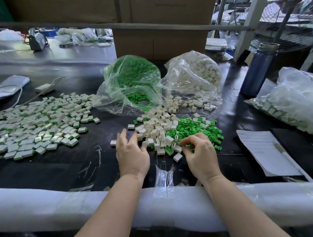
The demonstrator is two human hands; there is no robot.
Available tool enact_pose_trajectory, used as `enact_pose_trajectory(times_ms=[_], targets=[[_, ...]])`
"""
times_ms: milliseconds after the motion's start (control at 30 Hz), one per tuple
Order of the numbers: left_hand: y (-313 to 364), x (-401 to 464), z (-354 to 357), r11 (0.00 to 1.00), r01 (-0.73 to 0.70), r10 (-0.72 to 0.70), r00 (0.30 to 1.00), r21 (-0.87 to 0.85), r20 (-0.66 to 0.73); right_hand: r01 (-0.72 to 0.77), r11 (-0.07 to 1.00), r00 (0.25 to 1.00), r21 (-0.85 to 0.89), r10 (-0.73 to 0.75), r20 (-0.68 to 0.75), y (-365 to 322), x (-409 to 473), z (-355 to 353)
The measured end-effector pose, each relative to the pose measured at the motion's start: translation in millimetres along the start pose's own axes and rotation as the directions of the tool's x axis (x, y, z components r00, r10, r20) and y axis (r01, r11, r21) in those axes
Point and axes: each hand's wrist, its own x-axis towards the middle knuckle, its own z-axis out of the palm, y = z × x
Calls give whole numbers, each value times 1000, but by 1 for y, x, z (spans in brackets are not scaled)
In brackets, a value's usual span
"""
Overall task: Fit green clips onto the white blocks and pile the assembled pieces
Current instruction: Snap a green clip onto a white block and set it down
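Left hand [131, 152]: palm down, fingers spread and relaxed, grasping nothing; its fingertips reach the near-left edge of the loose white plastic blocks [156, 131].
Right hand [199, 152]: fingers curled, thumb and forefinger pinching at the near edge of the loose green plastic clips [198, 128]; a bit of green shows at the fingertips, but I cannot tell whether a clip is actually gripped.
White blocks: a scattered heap on the black tabletop [64, 170] between the 2 hands, spilling from the mouth of a clear plastic bag of white blocks [195, 74] behind it.
Green clips: a low mound just right of the white heap, touching it, directly beyond the right hand; more lie in a clear plastic bag of green clips [132, 79] behind the heap, beside the white bag.
Assembled pieces [38, 124]: a wide flat spread of white blocks with green edges, well to the left of the left hand.
Right side: a dark blue metal bottle [260, 71] stands upright; near it lies another clear bag of pieces [294, 100]; a white sheet of paper [264, 152] with a pen [284, 153] on it lies closer.
Near edge: a white foam padding roll [48, 207] runs across, both forearms resting over it.
Back: a brown cardboard box [160, 40] stands behind the 2 bags.
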Motion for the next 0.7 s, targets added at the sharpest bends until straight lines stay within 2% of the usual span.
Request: enact_pose_trajectory(times_ms=[100,233,300,400,600,700], targets=[[3,-3,0,992,-124,122,990,-17,-65,85,996,996,-27,-85,21,-3,-1,2],[5,-7,4,964,-252,248,967,83,62,190,975,980,-112,-182,80,-6,-3,5],[4,-7,6,956,-268,255,960,121,115,222,958,970,-184,-199,137,-6,-3,7],[2,-6,7,955,-271,258,960,119,111,243,936,962,-255,-198,188,-6,-3,9],[4,-6,6,965,-263,263,964,1,32,237,933,967,-272,-198,162,-5,-3,11],[4,-6,7,963,-268,268,963,7,37,229,935,968,-270,-190,164,-5,-3,11]])
